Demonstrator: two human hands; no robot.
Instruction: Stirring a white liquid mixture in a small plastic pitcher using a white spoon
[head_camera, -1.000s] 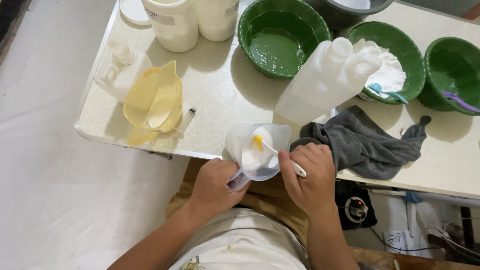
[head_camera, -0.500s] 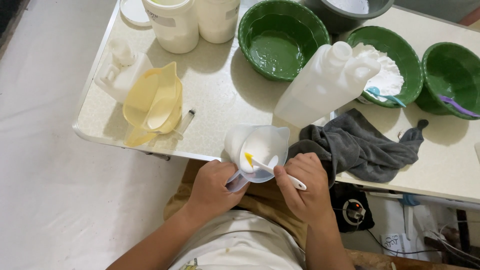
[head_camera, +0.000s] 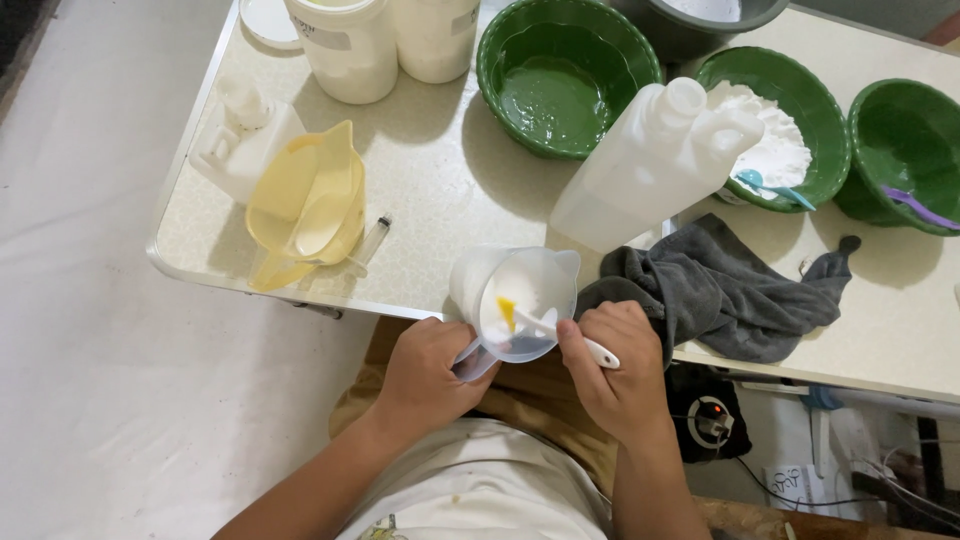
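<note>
Two hands work at the near edge of the table (head_camera: 430, 200). The left hand (head_camera: 425, 375) is closed around the handle of a small clear cup (head_camera: 515, 300), which it holds just at the table edge, in front of the body. The right hand (head_camera: 615, 365) pinches a thin white stick (head_camera: 560, 335) between its fingers, and the tip of the stick is down inside the cup.

Inside the cup sits white material with a small spot of yellow near the stick. The yellow is a separate spot and not spread through the white, so I judge the mixing is only at its start and most of the stirring is left.

The cup is thin, half-transparent plastic with a spout and smooth walls. Beside the right hand lies a grey cloth (head_camera: 730, 290), soft and wrinkled. A big milky plastic jug (head_camera: 640, 170) lies tilted, its neck resting on a green bowl (head_camera: 780, 140) with white powder. Another green bowl (head_camera: 565, 80) has ribbed sides and a wet, shiny green inside. At the left stands a pale yellow pitcher (head_camera: 305, 205), smooth and a little glossy, with a small syringe (head_camera: 372, 240) just beside it. The table top is light, speckled, and hard.
</note>
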